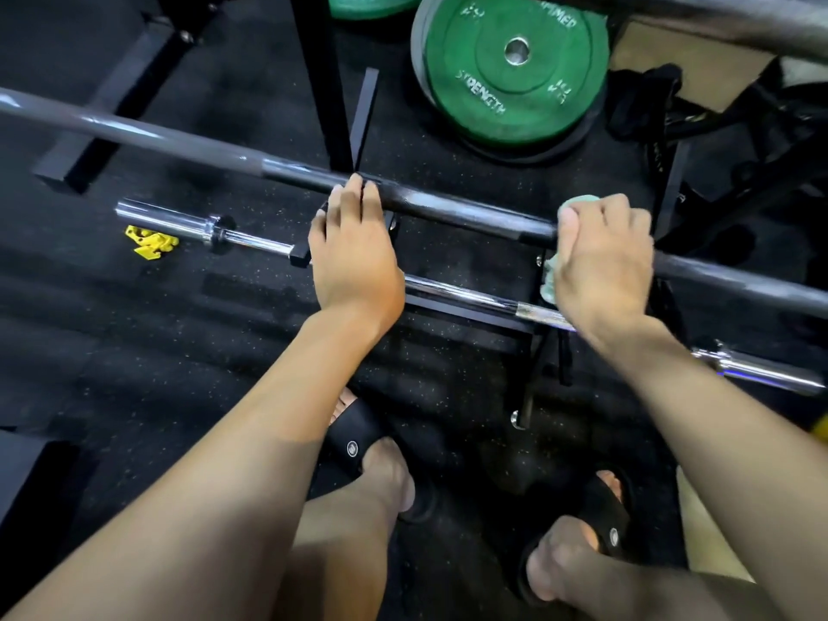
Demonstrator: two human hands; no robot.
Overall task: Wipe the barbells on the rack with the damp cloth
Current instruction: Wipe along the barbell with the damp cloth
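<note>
Head view: right hand (602, 257) grips damp cloth (552, 280) round dark barbell (448, 208).
Left hand (354, 244): fingers straight, steadying it.
Risk: bar may roll off.

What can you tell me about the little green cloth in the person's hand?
The pale green cloth looks soft and crumpled. Most of it is hidden inside the right hand, which grips it around the long dark metal barbell. One bit pokes out above the knuckles and another hangs below the thumb side. It is pressed against the bar. Whether it is wet cannot be seen.
</note>
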